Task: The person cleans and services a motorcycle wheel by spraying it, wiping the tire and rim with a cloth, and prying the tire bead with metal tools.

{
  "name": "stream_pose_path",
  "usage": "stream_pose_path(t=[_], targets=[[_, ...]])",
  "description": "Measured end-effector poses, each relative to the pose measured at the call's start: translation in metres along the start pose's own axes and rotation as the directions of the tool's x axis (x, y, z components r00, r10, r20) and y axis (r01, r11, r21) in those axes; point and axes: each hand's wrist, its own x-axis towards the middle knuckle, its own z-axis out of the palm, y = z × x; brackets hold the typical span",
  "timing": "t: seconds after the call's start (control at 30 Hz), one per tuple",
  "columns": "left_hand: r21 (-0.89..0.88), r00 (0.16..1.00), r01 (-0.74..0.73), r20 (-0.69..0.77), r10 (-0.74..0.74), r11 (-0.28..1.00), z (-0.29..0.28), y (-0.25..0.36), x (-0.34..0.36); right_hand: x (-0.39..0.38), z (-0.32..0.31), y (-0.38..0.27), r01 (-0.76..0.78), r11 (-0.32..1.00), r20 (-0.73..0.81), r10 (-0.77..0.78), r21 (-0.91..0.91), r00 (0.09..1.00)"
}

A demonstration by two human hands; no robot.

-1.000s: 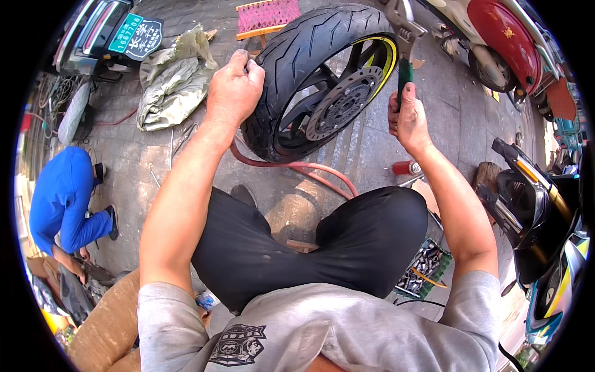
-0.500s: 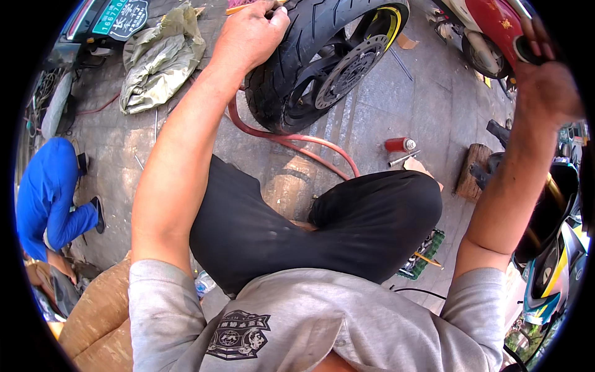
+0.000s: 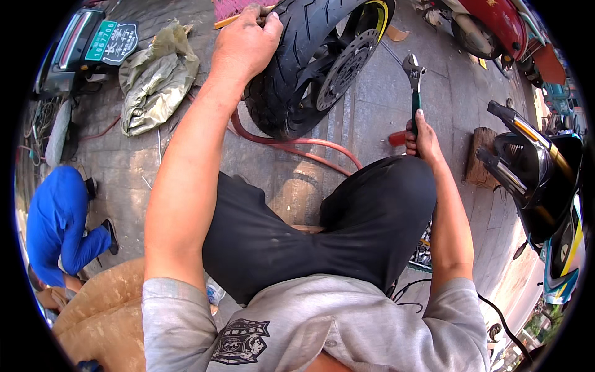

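A motorcycle wheel (image 3: pixel 296 68) with a black treaded tyre, a brake disc (image 3: pixel 350 69) and a yellow-edged rim stands upright in front of me. My left hand (image 3: pixel 246 38) grips the tyre's left side near the top, fingers bent and thumb on the tread. Above my right knee, my right hand (image 3: pixel 425 137) is wrapped round the green handle of an adjustable wrench (image 3: pixel 415 84). The wrench points away from me, with its steel jaw uppermost. Right beside that hand, a small red can (image 3: pixel 397 138) lies partly hidden behind the fingers.
A red hose (image 3: pixel 322 144) loops below the wheel. Crumpled sheeting (image 3: pixel 158 84) lies at the left, where a person in blue (image 3: pixel 59 217) bends down. A wooden block (image 3: pixel 482 158) and motorcycle parts (image 3: pixel 539 167) stand at the right. A red motorbike (image 3: pixel 496 25) is behind.
My right hand has come down and inward from the upper right, and the wrench now shows plainly in it. My left hand stays on the tyre. The view has shifted slightly.
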Motion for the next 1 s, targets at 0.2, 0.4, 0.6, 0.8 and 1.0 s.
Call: stream_pose_path(t=[0.2,0.4,0.6,0.8,1.0], targets=[[0.071,0.999,0.033,-0.011,-0.032,0.997,-0.01,-0.031,-0.002,0.005,0.047,0.127,-0.042,0.732,-0.135,-0.069,-0.68,0.988],[0.021,0.998,0.054,-0.039,-0.053,0.998,0.002,-0.009,0.0,0.075,0.031,0.158,0.051,0.475,-0.166,-0.403,-0.878,0.9],[0.029,0.996,0.073,-0.058,-0.072,0.997,0.005,-0.017,0.005,0.02,0.068,-0.115,0.378,0.8,0.233,-0.301,-0.466,0.925],[-0.126,0.992,0.104,0.081,-0.095,0.986,0.004,0.018,-0.007,-0.05,0.234,-0.084,0.587,0.778,-0.002,-0.602,-0.223,0.798],[-0.053,0.961,0.098,0.264,-0.081,0.994,-0.005,0.003,-0.024,-0.064,0.294,-0.027,0.75,0.63,-0.497,-0.726,-0.202,0.476]])
